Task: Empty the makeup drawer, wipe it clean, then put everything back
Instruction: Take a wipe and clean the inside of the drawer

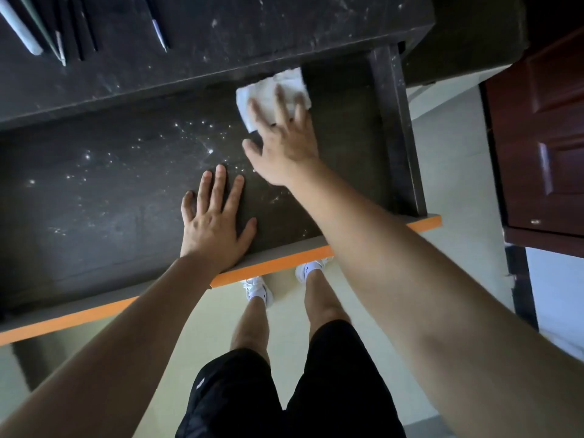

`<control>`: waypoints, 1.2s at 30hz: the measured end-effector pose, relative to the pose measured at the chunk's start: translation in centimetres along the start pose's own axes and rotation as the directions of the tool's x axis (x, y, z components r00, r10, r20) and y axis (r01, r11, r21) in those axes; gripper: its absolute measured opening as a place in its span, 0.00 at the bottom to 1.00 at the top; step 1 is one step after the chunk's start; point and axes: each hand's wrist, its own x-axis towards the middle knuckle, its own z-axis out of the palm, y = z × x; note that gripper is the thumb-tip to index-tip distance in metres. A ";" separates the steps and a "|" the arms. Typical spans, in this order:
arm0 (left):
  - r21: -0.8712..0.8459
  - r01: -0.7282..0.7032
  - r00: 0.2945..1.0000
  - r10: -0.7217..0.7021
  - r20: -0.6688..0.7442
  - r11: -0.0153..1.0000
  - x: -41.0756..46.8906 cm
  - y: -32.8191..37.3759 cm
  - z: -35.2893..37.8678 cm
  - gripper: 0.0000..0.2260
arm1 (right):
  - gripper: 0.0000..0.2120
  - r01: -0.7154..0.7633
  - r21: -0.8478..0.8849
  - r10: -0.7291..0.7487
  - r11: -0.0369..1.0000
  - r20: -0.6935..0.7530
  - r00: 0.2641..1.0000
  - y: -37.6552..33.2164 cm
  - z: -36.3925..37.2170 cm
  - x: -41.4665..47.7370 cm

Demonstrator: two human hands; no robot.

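Head view — right hand (284,147), fingers (279,101) spread, presses cloth (265,88) — perhaps tissue — into drawer (94,191).

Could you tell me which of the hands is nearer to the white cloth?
Right. The right hand presses on the cloth with straight fingers; the left hand rests flat in the drawer, apart from it, towards the front.

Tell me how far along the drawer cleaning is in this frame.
Emptying looks done: the drawer holds no items, and pencils lie on the desktop above. Wiping is in hand: the right hand presses a white cloth flat near the far right corner while the left hand rests flat on the drawer floor. Left: pale specks dot the floor to the left, and nothing has been put back.
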 end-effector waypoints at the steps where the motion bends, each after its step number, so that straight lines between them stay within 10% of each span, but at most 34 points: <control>1: -0.009 -0.001 1.000 0.001 -0.003 1.000 -0.1 0.0 0.0 0.35 | 0.33 0.092 -0.012 -0.091 0.996 0.029 0.995 -0.5 0.7 -1.4; 5: -0.025 -0.003 1.000 0.003 -0.003 1.000 -0.1 0.1 -0.2 0.34 | 0.31 0.202 -0.045 -0.199 0.978 0.066 0.978 4.0 1.6 -5.0; 10: -0.039 -0.004 1.000 0.003 -0.002 0.999 -0.1 0.1 -0.2 0.33 | 0.29 -0.069 -0.056 0.073 0.996 0.072 0.995 11.2 -1.5 -3.6; 26: -0.056 -0.003 1.000 0.003 -0.011 0.998 -0.3 0.1 0.0 0.33 | 0.38 -0.241 -0.034 0.242 0.970 0.229 0.943 9.3 0.6 -9.2; 36: -0.049 0.000 1.000 -0.001 -0.022 0.999 -0.1 0.0 0.0 0.33 | 0.34 -0.285 0.042 0.285 0.957 0.018 0.958 6.2 -3.8 2.4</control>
